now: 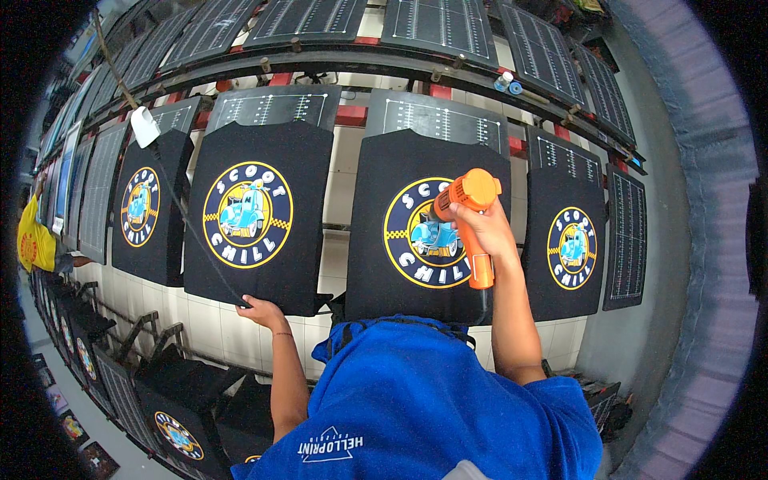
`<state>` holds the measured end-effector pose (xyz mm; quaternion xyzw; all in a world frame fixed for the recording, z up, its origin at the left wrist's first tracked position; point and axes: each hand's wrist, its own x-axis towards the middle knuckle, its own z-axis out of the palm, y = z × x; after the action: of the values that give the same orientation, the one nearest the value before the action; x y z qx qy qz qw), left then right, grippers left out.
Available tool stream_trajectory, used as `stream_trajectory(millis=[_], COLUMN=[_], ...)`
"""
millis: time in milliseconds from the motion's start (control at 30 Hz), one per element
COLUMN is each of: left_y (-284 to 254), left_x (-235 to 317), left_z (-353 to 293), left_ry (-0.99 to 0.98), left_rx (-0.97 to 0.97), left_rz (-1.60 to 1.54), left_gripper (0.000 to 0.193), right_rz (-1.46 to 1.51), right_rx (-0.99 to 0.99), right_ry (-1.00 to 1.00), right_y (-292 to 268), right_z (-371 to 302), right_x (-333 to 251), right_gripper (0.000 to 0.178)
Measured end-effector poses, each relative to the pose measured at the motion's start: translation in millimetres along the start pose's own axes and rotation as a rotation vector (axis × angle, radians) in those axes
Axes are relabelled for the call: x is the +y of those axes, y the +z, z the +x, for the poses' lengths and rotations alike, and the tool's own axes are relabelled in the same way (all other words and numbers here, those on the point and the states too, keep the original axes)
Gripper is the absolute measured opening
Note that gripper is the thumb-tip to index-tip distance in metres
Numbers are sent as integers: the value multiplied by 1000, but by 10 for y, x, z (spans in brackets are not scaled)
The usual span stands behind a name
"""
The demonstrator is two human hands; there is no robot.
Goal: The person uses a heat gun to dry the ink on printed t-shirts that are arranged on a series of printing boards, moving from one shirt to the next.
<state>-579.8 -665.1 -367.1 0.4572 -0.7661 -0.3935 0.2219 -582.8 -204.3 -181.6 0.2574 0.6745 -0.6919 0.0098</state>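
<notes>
My right hand (492, 232) is wrapped around the handle of an orange hot-air gun (481, 270). Its nozzle is over the round scooter print on a black T-shirt (368, 280), covering part of the design; I cannot tell whether it touches. A dark cord leaves the gun's lower end toward my body. My left hand (264, 314) grips a thin black cable (210, 258) beside the lower edge of another black T-shirt (264, 144). That cable runs up to a white plug connector (145, 126) hanging from an overhead cord.
Black T-shirts with the same print lie at left (172, 256) and right (552, 300) on grey marked boards (436, 120). A dark rail (352, 66) crosses behind them, with a small bottle (503, 81) near it. A person in yellow (36, 236) stands far left. More printed shirts lie lower left.
</notes>
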Motion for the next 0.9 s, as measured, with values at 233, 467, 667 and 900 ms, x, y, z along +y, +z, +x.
stream_trajectory(millis=[233,467,667,900], left_y=[-2,9,-5,7], left_x=[46,-64,29,12], left_z=[-23,35,-13,-3], left_ry=[-10,-6,-23,0], left_rx=[22,1,-6,16], left_rz=[-17,-30,-32,-23], left_gripper=[57,60,59,58], right_rz=[17,-40,-27,-51], right_rx=[-18,-19,-93,-100], right_ry=[-17,-56,-87,-81], right_y=[87,171,267,271], right_z=[23,43,-45,-57], right_x=[-55,-37,-29,-27], right_gripper=[50,48,48,51])
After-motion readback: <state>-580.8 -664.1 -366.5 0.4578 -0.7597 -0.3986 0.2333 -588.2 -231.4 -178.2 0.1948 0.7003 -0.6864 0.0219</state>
